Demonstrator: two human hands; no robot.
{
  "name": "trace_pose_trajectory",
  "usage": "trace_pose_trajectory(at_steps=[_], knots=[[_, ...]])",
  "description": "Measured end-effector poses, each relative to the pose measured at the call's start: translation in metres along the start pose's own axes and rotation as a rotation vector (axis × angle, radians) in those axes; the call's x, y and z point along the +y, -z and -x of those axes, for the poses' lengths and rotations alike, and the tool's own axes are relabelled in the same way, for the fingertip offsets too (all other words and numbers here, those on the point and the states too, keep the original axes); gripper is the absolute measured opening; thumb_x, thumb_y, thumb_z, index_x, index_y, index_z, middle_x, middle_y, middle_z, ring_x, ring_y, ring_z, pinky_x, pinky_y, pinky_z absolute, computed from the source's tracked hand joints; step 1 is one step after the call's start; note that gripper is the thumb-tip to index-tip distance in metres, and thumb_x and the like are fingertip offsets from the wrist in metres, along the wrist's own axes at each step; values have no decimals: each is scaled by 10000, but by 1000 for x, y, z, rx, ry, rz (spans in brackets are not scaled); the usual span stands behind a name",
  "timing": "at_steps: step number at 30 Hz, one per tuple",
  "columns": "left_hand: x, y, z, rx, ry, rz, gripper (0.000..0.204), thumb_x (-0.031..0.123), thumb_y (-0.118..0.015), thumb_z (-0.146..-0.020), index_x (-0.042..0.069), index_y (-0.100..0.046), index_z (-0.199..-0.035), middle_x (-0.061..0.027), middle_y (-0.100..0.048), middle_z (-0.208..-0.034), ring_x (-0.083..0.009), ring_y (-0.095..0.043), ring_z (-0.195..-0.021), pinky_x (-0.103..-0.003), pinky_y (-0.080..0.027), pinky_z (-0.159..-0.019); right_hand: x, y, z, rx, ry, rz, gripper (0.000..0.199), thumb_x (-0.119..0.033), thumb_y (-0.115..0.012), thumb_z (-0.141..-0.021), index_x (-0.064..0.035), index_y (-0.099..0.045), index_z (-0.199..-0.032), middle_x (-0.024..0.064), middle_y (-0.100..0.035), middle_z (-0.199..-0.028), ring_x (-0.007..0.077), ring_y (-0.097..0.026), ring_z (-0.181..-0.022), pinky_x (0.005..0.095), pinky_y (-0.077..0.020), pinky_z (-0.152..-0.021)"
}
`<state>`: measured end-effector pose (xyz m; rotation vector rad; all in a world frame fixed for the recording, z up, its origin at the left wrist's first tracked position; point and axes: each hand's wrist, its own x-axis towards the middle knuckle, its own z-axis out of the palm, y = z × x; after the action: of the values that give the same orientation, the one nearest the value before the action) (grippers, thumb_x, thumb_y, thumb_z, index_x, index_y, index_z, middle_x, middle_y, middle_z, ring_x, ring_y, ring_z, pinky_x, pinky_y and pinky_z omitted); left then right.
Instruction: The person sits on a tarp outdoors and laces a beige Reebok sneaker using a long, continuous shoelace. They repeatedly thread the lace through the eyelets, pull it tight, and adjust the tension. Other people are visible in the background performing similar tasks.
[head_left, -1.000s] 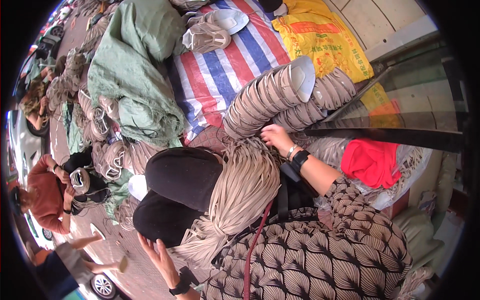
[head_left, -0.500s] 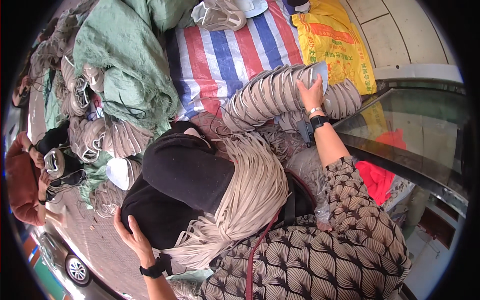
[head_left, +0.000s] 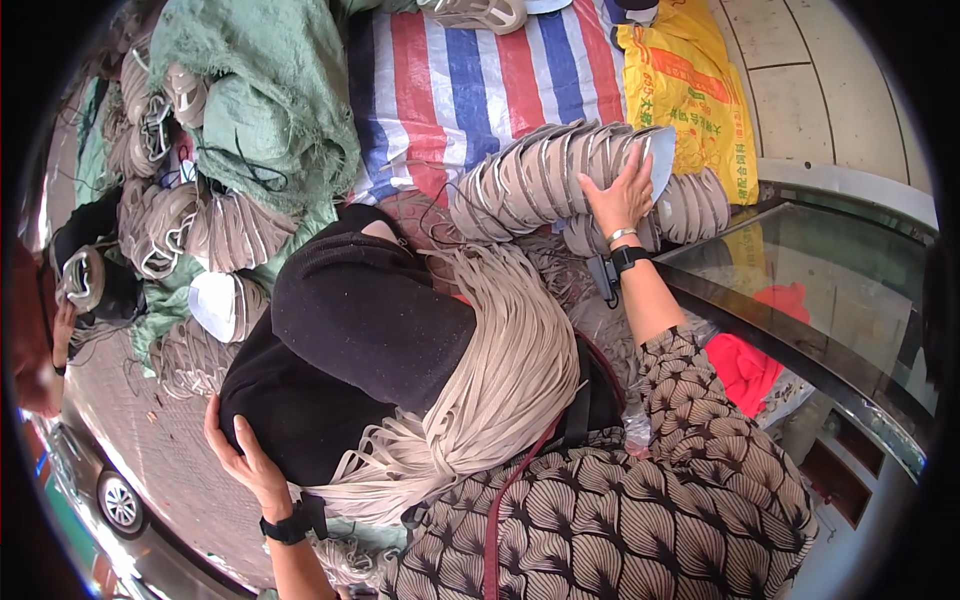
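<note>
My right hand [head_left: 618, 193] lies over the near right end of a long stack of grey-beige shoe uppers [head_left: 525, 185]. Its thumb and fingers are set apart around the last few uppers, beside a pale blue piece at the stack's end. A dark band and a bracelet circle that wrist. My left hand [head_left: 248, 465] rests with spread fingers against the black cloth [head_left: 310, 425] over my leg, holding nothing. A thick bundle of flat beige shoelaces [head_left: 500, 350] drapes across my lap, gathered near its lower end.
Behind the stack lies a striped plastic sheet [head_left: 465, 90], with a yellow sack [head_left: 690, 110] to its right. Green sacking [head_left: 250, 90] and more bundled uppers [head_left: 235, 230] are on the left. A glass panel [head_left: 820, 260] stands at right. A co-worker's arm [head_left: 60, 340] shows far left.
The whole view has shifted slightly. My right hand's thumb has spread further left over the uppers. The co-worker has moved toward the left rim. My left hand stays on the black cloth.
</note>
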<state>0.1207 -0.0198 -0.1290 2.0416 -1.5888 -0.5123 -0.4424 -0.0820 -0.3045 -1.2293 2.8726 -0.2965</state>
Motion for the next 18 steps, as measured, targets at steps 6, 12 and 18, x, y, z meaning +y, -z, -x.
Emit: trace_pose_trajectory(at_steps=[6, 12, 18], knots=[[-3, 0, 3, 16, 15, 11, 434, 263, -511, -985, -17, -537, -1316, -169, -562, -1305, -298, -514, -1224, -392, -344, -1076, 1, -5, -2, -10, -4, 28, 1103, -449, -814, -691, -206, -158, -1544, 187, -171, -1569, 430, -264, -1391, 567, -269, -1085], [-2, 1, 1, 18, 8, -2, 422, 261, -514, -984, -8, -546, -1306, -173, -567, -1289, -303, -519, -1215, -392, -350, -1068, -16, -6, 20, 76, 415, 82, 1054, -481, -802, -703, -217, -218, -1541, 183, -159, -1579, 389, -227, -1414, 579, -231, -1097], [-2, 0, 0, 15, 2, -1, 418, 263, -521, -983, -7, -549, -1300, -167, -562, -1292, -295, -512, -1225, -392, -348, -1071, -22, -23, 30, -38, 377, 88, 1054, -428, -829, -692, -231, -229, -1536, 163, -157, -1582, 382, -226, -1415, 583, -233, -1096]])
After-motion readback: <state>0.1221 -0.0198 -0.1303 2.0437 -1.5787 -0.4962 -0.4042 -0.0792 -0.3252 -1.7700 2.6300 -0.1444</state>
